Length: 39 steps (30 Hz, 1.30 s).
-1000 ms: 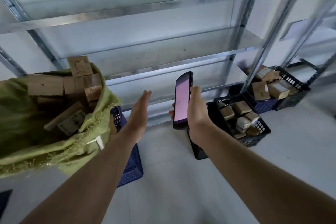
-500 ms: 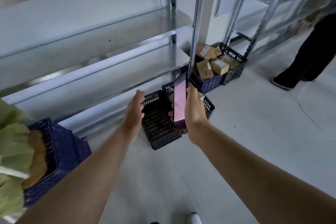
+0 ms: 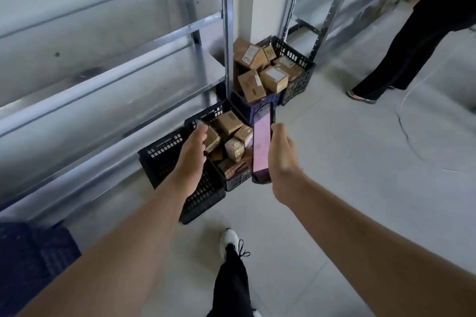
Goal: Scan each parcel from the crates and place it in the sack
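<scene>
Parcels (image 3: pixel 233 148): small brown boxes heaped loosely in the black crate (image 3: pixel 238 183) on the floor, centre of view, against the shelving. The sack is not in view.

Left hand (image 3: pixel 192 154): above the crate's left edge, fingers straight and close together, holding nothing. The tips are blurred beside the nearest box, so I cannot tell whether they touch it.

Right hand (image 3: pixel 282 159): fingers wrapped round the upright scanner (image 3: pixel 261 147), its screen lit pink, over the crate's right side.

Risks, as judged:
- Heap is tilted, so lifting one box may tumble its neighbours.
- Label may face away from the scanner, giving a misread.
- Empty crate (image 3: pixel 164 152) just to the near left and the shoe (image 3: pixel 228 238) stepping in make a trip hazard.
- A second person (image 3: pixel 417 41) stands far right, well apart.
</scene>
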Available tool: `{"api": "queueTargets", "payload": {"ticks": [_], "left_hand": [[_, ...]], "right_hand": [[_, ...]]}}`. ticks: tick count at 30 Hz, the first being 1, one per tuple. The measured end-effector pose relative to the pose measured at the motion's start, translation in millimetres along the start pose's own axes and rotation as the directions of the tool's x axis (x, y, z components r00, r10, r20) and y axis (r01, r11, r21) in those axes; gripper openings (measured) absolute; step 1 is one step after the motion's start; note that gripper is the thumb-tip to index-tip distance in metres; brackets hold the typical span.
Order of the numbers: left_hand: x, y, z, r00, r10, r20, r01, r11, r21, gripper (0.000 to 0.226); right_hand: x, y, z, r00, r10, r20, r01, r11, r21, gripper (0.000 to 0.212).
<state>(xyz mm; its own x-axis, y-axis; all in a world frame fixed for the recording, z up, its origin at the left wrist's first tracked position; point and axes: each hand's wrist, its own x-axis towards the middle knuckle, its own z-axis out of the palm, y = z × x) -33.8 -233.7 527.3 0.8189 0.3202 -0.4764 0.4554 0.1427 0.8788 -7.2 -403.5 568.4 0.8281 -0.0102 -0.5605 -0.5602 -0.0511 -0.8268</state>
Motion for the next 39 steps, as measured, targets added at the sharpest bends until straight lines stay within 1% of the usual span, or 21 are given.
{"api": "queueTargets", "payload": {"ticks": [3, 6, 8, 9, 10, 12, 15, 17, 21, 23, 28, 33, 35, 36, 39], "left_hand": [[55, 5, 13, 0.998, -0.054, 0.024, 0.054, 0.998, -0.015, 0.059], [101, 10, 25, 0.995, -0.099, 0.031, 0.099, 0.995, 0.003, 0.055], [128, 11, 32, 0.993, -0.112, 0.031, 0.112, 0.994, 0.019, 0.047], [140, 11, 36, 0.992, -0.122, 0.032, 0.121, 0.992, 0.026, 0.042], [152, 10, 40, 0.991, -0.132, 0.035, 0.13, 0.991, 0.035, 0.042], [178, 6, 47, 0.986, -0.163, 0.038, 0.161, 0.985, 0.058, 0.052], [218, -9, 62, 0.98, -0.196, 0.023, 0.193, 0.978, 0.082, 0.055], [245, -23, 74, 0.976, -0.218, -0.008, 0.218, 0.971, 0.093, 0.057], [296, -57, 97, 0.962, -0.263, -0.068, 0.268, 0.96, 0.077, 0.057], [321, -75, 107, 0.953, -0.285, -0.1, 0.293, 0.953, 0.077, 0.058], [377, -121, 125, 0.926, -0.343, -0.157, 0.358, 0.931, 0.075, 0.053], [428, -174, 134, 0.901, -0.404, -0.155, 0.416, 0.908, 0.051, 0.053], [450, -199, 135, 0.891, -0.422, -0.169, 0.434, 0.9, 0.039, 0.048], [462, -215, 136, 0.89, -0.42, -0.177, 0.434, 0.9, 0.043, 0.042], [496, -254, 138, 0.894, -0.407, -0.185, 0.434, 0.891, 0.137, 0.021]], "right_hand": [[55, -11, 7, 0.999, 0.048, -0.021, -0.048, 0.999, -0.025, 0.033], [104, -14, 8, 0.996, 0.087, -0.036, -0.088, 0.996, -0.004, 0.03], [133, -16, 13, 0.992, 0.121, -0.039, -0.12, 0.992, 0.023, 0.03], [147, -16, 16, 0.99, 0.137, -0.039, -0.136, 0.99, 0.031, 0.035], [161, -15, 18, 0.987, 0.159, -0.038, -0.158, 0.987, 0.028, 0.044], [192, -9, 21, 0.978, 0.206, -0.039, -0.205, 0.978, 0.035, 0.061], [243, 4, 20, 0.971, 0.239, -0.009, -0.239, 0.97, 0.041, 0.067], [278, 15, 19, 0.965, 0.261, 0.01, -0.261, 0.965, 0.027, 0.064], [345, 41, 14, 0.933, 0.36, 0.03, -0.36, 0.933, 0.013, 0.049], [376, 55, 10, 0.924, 0.379, 0.052, -0.379, 0.925, -0.008, 0.041], [442, 90, 1, 0.921, 0.387, 0.049, -0.382, 0.921, -0.08, 0.05], [492, 135, -2, 0.916, 0.398, 0.043, -0.391, 0.913, -0.119, 0.063], [509, 155, 1, 0.913, 0.407, 0.038, -0.399, 0.907, -0.136, 0.063], [517, 165, 2, 0.913, 0.406, 0.034, -0.397, 0.906, -0.144, 0.062], [540, 196, 9, 0.92, 0.391, 0.028, -0.383, 0.912, -0.146, 0.047]]}}
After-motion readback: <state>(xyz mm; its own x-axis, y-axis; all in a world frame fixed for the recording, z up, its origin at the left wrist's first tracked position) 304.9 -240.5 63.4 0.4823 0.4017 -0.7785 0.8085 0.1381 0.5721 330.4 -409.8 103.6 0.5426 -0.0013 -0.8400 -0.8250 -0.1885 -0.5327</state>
